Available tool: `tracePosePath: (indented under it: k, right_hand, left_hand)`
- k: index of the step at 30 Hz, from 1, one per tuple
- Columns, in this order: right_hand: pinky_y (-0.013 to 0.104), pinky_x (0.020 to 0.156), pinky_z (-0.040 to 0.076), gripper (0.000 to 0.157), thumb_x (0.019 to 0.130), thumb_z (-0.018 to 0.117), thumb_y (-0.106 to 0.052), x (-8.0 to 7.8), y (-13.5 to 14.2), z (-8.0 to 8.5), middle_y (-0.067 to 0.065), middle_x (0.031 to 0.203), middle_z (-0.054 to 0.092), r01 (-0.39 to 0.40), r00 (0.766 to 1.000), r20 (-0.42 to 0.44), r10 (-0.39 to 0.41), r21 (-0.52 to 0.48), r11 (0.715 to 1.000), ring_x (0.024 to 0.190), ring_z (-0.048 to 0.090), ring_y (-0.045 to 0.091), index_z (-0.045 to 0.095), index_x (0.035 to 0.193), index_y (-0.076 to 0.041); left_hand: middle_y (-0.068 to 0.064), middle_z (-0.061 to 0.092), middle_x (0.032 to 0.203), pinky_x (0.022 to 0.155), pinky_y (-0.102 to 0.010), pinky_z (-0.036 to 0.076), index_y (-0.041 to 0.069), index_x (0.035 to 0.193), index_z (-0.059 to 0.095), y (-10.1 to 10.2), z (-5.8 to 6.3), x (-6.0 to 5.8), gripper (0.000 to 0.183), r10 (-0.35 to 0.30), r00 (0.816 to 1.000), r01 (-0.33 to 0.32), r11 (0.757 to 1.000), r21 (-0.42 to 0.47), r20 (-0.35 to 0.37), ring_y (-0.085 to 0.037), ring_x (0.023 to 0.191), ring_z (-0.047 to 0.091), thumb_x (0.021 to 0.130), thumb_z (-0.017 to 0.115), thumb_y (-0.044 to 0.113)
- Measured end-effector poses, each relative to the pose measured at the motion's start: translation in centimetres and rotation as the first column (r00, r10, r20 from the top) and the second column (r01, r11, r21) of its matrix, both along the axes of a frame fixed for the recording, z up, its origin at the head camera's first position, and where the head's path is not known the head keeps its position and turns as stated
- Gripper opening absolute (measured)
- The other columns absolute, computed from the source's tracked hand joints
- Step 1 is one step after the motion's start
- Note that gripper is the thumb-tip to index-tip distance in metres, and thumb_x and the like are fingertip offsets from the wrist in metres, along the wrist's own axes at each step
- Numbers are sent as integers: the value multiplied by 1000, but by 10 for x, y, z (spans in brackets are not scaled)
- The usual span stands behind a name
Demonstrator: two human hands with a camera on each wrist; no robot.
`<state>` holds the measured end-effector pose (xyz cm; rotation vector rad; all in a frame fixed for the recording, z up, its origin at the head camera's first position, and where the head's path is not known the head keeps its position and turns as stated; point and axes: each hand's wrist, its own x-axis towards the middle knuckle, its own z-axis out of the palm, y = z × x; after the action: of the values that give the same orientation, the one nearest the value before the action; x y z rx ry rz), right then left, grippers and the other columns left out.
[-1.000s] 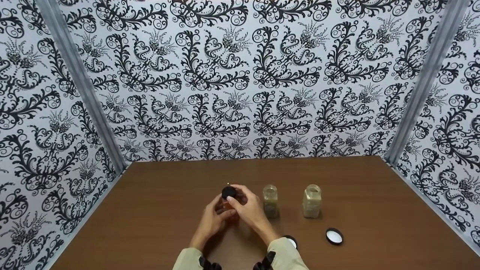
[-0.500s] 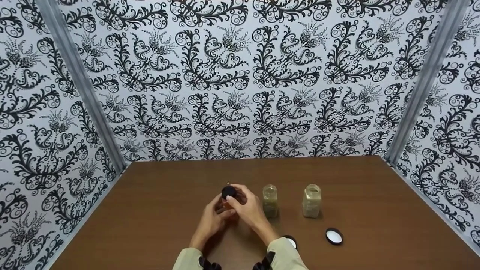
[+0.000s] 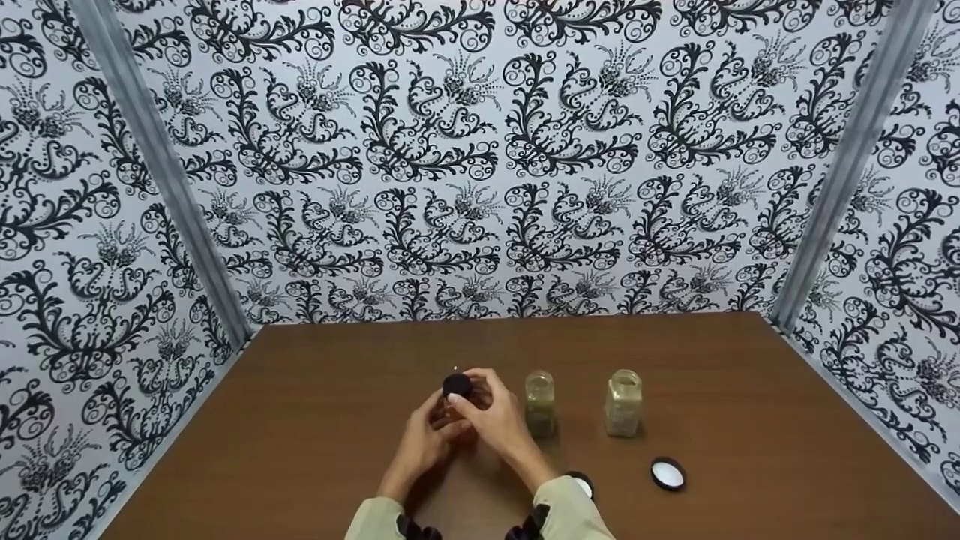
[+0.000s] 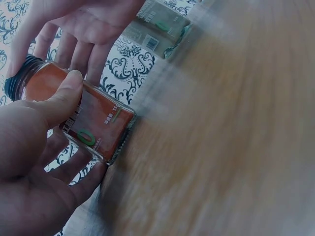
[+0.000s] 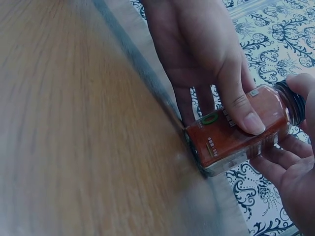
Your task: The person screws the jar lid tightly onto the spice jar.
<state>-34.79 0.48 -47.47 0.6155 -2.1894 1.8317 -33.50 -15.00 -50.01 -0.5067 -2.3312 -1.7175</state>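
Observation:
A glass spice jar (image 4: pixel 106 120) of red-orange powder stands upright on the table, its lower edge at the tabletop in both wrist views. My left hand (image 3: pixel 425 444) grips its body, with the thumb across the label. My right hand (image 3: pixel 501 421) holds the black lid (image 3: pixel 457 385) on top, thumb against the near side of the rim. In the right wrist view the lid sits on the jar's neck. Whether its thread is engaged cannot be seen. Just right of my right hand is a lidless jar (image 3: pixel 541 409) with greenish-brown contents.
Another lidless jar (image 3: pixel 624 405) of pale greenish powder stands farther right. A black lid (image 3: pixel 668 474) lies with its white inside up in front of it. Part of a second loose lid (image 3: pixel 583 486) shows beside my right sleeve. Patterned walls close off the wooden table (image 3: pixel 315 390).
My right thumb has shifted slightly leftward along the rim of the lid. The jar, my left hand and the other jars stay in place.

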Motion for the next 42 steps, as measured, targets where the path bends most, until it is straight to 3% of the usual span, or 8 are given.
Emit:
tracePosePath:
  k: [4, 9, 17, 22, 25, 31, 37, 42]
  right_hand:
    - [27, 100, 53, 40, 96, 68, -23, 2, 1, 1, 11, 126, 68, -39, 999, 16, 39, -1, 999, 119, 66, 24, 59, 133, -11]
    - [23, 96, 53, 34, 96, 67, -22, 1, 3, 1, 11, 122, 69, -31, 999, 18, 31, 0, 1000, 116, 67, 25, 62, 128, -11]
    - [30, 97, 56, 34, 94, 71, -24, -1, 3, 4, 14, 120, 71, -3, 1000, 6, 3, 6, 1000, 114, 68, 27, 60, 122, -9]
    - [36, 102, 54, 41, 96, 68, -25, -1, 4, 3, 15, 126, 69, -23, 1000, 11, 23, 13, 1000, 118, 66, 28, 57, 132, -10]
    - [34, 102, 53, 41, 97, 66, -25, -1, 4, 2, 12, 128, 68, -24, 1000, 8, 24, 34, 999, 119, 66, 27, 58, 135, -12]
    - [29, 97, 55, 32, 97, 67, -26, -2, 3, 2, 10, 122, 70, 4, 1000, -4, -4, 53, 999, 115, 68, 25, 62, 127, -16]
    - [30, 96, 56, 36, 95, 70, -26, -1, 2, 2, 14, 121, 71, 5, 1000, -8, -5, 35, 999, 112, 69, 27, 60, 125, -10]
    - [28, 99, 54, 41, 96, 68, -25, 0, 3, 1, 14, 125, 69, -17, 1000, -3, 17, 29, 999, 117, 67, 27, 58, 133, -9]
  left_hand:
    - [-24, 63, 130, 101, -44, 55, 0, 146, 47, -1, -1, 1, 62, 3, 1000, -3, 1000, 14, 18, -37, 120, 64, 92, 73, 14]
    - [-24, 64, 127, 100, -44, 56, -1, 145, 48, 1, -1, -1, 61, 9, 1000, -10, 1000, 5, 10, -36, 117, 65, 92, 73, 14]
    - [-25, 64, 128, 99, -44, 56, -3, 144, 48, 2, 2, -2, 60, 12, 1000, -12, 1000, 0, -5, -38, 118, 64, 92, 72, 13]
    - [-24, 63, 131, 101, -46, 55, 0, 145, 47, 2, 2, -1, 60, 10, 1000, -10, 1000, -3, -9, -38, 120, 63, 93, 71, 14]
    - [-24, 62, 134, 102, -45, 54, 1, 147, 46, 2, 2, -1, 61, 5, 1000, -5, 1000, 14, 11, -37, 122, 62, 93, 71, 15]
    - [-25, 61, 134, 102, -44, 54, 1, 148, 45, 2, 2, -1, 63, 0, 1000, -1, 1000, 15, 11, -37, 122, 62, 93, 72, 16]
    - [-26, 62, 133, 100, -42, 55, -2, 146, 46, 1, 1, -3, 63, 5, 1000, -5, 1000, -6, -7, -38, 119, 63, 92, 73, 16]
    - [-25, 62, 133, 101, -43, 55, -1, 146, 47, 1, 0, -3, 62, 4, 1000, -4, 1000, 3, 9, -37, 120, 63, 92, 73, 14]
